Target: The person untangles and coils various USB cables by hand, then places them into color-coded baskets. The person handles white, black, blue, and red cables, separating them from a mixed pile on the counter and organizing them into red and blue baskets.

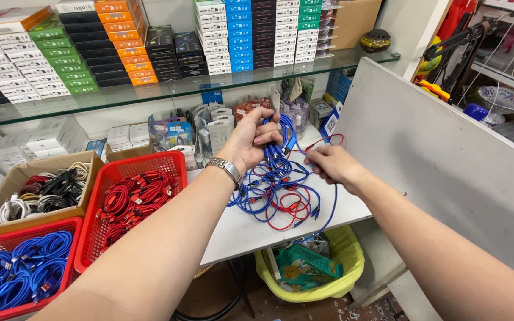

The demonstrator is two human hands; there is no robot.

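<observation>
1. Centrally in the frame, a tangled bunch of blue cables [276, 172] hangs from the left hand [251, 141] and spills in loose loops onto the white tabletop [239, 229], with a few red cables [287, 208] mixed among the lower loops
2. Small dark plugs show here and there along the blue strands, and one thin blue strand drops past the table edge toward the lower middle of the frame
3. Raised above the table with its back to the camera, the left hand has its fingers curled tight around the top of the bunch; a metal wristwatch [227, 169] sits on that wrist, and the forearm runs down to the lower left of the frame
4. Just right of centre, the right hand [332, 163] is lower, knuckles up, its thumb and fingertips pinching a strand of the same bunch, with a thin red loop [331, 140] arching just above it; its forearm stretches to the lower right corner
5. At the left of the frame stand a red basket [176, 159] of red cables, a second red basket [60, 224] of blue cables at the lower left, and a cardboard box [90, 163] of black and white cables
6. Below the table edge, lower middle, sits a bin with a yellow liner [352, 249]; stacked boxes fill a glass shelf [168, 89] across the top
</observation>
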